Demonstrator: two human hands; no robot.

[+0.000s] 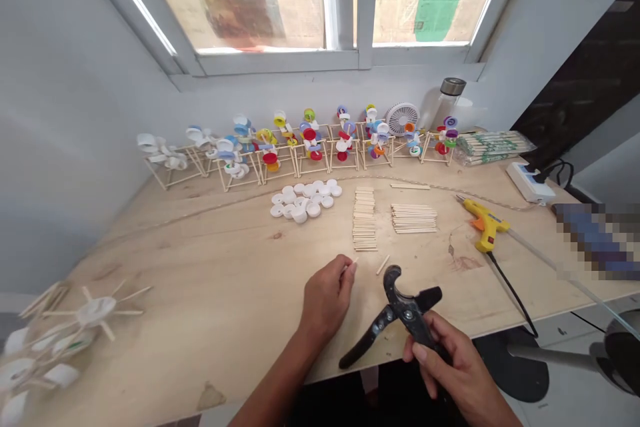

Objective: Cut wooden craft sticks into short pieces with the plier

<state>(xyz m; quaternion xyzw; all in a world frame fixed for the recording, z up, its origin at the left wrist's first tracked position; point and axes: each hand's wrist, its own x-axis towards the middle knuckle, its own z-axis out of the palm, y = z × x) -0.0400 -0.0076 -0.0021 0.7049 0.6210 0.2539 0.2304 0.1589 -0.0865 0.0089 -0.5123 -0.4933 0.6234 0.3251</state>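
My right hand (445,360) grips one handle of a black pipe cutter (409,313). Its hooked jaw and the opposite jaw are spread apart, and its other handle points left near the table's front edge. To the left of the cutter, my left hand (330,293) is closed in a pinch, with the pale tip of a small wooden stick (357,260) showing at the fingertips. A short stick piece (383,265) lies just right of that hand. Beyond it are a column of short cut sticks (365,220) and a stack of longer sticks (414,219).
White bottle caps (305,200) lie mid-table. A yellow glue gun (484,221) with a cord rests right. Stick frames with coloured cap wheels (313,147) line the back, beside a small fan (403,119). Stick-and-cap wheels (97,311) sit at left; a power strip (530,183) is at right.
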